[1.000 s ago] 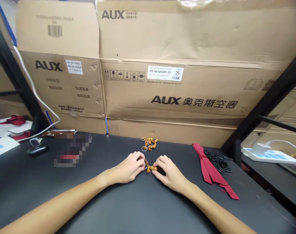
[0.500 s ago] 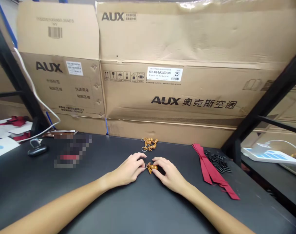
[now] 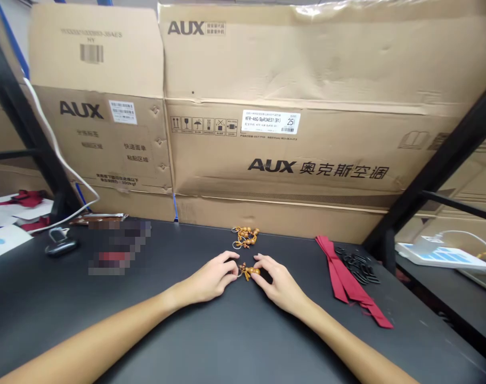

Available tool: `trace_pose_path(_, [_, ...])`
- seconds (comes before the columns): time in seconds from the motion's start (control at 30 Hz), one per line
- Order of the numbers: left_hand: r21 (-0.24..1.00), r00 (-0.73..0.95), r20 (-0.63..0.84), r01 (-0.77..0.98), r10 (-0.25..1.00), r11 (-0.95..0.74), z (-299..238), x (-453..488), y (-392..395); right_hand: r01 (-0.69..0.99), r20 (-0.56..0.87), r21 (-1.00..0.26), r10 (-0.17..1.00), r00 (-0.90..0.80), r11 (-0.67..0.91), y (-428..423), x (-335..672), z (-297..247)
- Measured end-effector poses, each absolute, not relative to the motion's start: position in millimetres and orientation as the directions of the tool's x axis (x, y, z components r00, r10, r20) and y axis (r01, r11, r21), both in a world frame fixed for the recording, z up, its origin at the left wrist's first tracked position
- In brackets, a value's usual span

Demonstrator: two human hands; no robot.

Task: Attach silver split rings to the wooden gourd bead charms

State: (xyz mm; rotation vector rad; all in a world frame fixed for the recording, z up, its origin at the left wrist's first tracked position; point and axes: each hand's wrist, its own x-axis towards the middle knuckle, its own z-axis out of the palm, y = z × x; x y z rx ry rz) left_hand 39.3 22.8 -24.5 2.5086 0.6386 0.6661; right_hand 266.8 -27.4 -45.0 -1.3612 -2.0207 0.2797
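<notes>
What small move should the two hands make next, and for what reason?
Perhaps draw the right hand slightly rightward to straighten the beaded keychain: the left hand is at its ring, the right at its round beads, and the small pieces between look bunched.

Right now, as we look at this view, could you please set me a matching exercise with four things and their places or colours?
Things:
1. front keychain
2. strip
3. loops
4. cardboard

Places or colours:
A. black, piled beside something red
B. brown, upright at the back
C. between the left hand and the right hand
D. red, lying flat beside a black pile

Right pairs: 1-C, 2-D, 3-A, 4-B
</notes>
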Motion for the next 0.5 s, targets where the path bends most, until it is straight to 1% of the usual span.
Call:
trace_pose_path(0.07, [0.537,0.763,0.332,0.33,0.554,-0.776,-24.6,38.9,22.0,0.718,0.405,-0.528,0.878,-0.256,0.453,-28.7,266.5,-43.0])
trace_pose_path(0.13, [0.538,0.753,0.332,0.344,0.568,-0.77,-24.9,38.6,21.0,0.675,0.387,-0.543,0.862,-0.328,0.5,-31.4,266.3,-39.8])
trace_pose_path(0.23, [0.531,0.749,0.356,0.33,0.558,-0.781,-25.0,38.5,20.4,0.646,0.362,-0.546,0.846,-0.392,0.533,-34.0,266.5,-37.9])
trace_pose_path(0.3, [0.522,0.755,0.368,0.315,0.542,-0.793,-24.2,38.7,20.7,0.668,0.368,-0.535,0.855,-0.365,0.516,-32.9,266.9,-40.1])
trace_pose_path(0.43, [0.517,0.772,0.361,0.301,0.524,-0.801,-22.3,38.9,21.6,0.725,0.408,-0.526,0.88,-0.243,0.444,-28.4,266.9,-45.6])
trace_pose_path(0.5, [0.524,0.765,0.355,0.312,0.537,-0.792,-22.6,38.9,21.4,0.72,0.413,-0.53,0.878,-0.243,0.449,-28.4,266.7,-44.7])
